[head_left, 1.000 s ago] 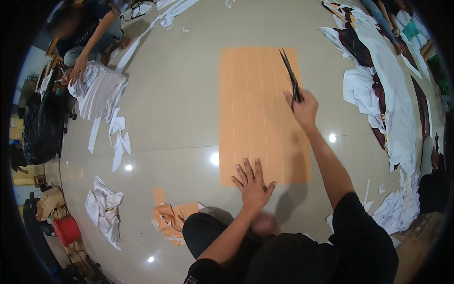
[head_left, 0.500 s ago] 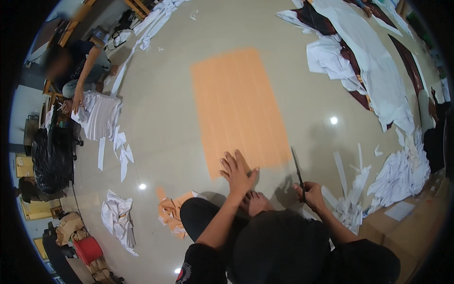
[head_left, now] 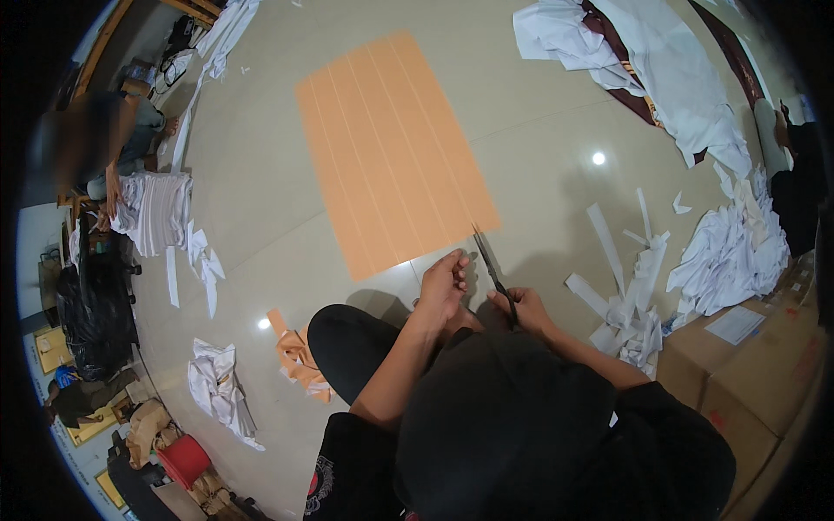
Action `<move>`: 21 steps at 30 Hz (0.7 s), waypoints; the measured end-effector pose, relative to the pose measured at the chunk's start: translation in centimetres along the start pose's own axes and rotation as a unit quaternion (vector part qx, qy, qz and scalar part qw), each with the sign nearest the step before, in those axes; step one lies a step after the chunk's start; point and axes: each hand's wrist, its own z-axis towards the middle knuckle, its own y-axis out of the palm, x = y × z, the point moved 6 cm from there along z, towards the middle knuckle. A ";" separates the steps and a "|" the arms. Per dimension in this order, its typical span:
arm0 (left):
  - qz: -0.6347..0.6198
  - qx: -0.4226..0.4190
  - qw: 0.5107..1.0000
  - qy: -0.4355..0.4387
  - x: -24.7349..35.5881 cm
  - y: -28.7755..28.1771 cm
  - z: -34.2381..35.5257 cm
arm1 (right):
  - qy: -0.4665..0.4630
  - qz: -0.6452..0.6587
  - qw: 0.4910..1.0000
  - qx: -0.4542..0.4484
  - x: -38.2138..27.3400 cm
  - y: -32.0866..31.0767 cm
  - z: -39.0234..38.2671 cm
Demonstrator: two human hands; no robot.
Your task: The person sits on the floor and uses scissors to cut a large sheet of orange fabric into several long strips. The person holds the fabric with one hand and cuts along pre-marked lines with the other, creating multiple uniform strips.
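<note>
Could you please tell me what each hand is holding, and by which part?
The right hand holds the scissors by the handles. The left hand is at the near edge of the orange sheet; whether it holds anything cannot be told.

1 orange sheet [head_left: 395, 161] on floor [head_left: 261, 165], right grip [head_left: 524, 310] around scissors [head_left: 493, 268] — left grip [head_left: 443, 282] near the blades [head_left: 483, 247]

1. The left hand [head_left: 442, 283], earlier spread on the orange sheet [head_left: 391, 156], is now curled just off its near edge.
2. The scissors [head_left: 493, 272] in the right hand [head_left: 527, 311] now overlap that edge.
</note>
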 end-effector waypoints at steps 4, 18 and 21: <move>-0.049 0.017 0.999 -0.007 -0.4 1.4 1.0 | -0.004 0.034 0.999 0.017 0.3 0.6 0.6; -0.171 0.136 0.966 0.140 -1.0 1.6 0.4 | 0.012 0.015 1.000 0.019 -0.5 0.3 0.6; -0.180 0.132 0.970 0.094 -1.2 1.5 0.9 | 0.017 0.029 0.999 0.007 -0.1 0.3 0.7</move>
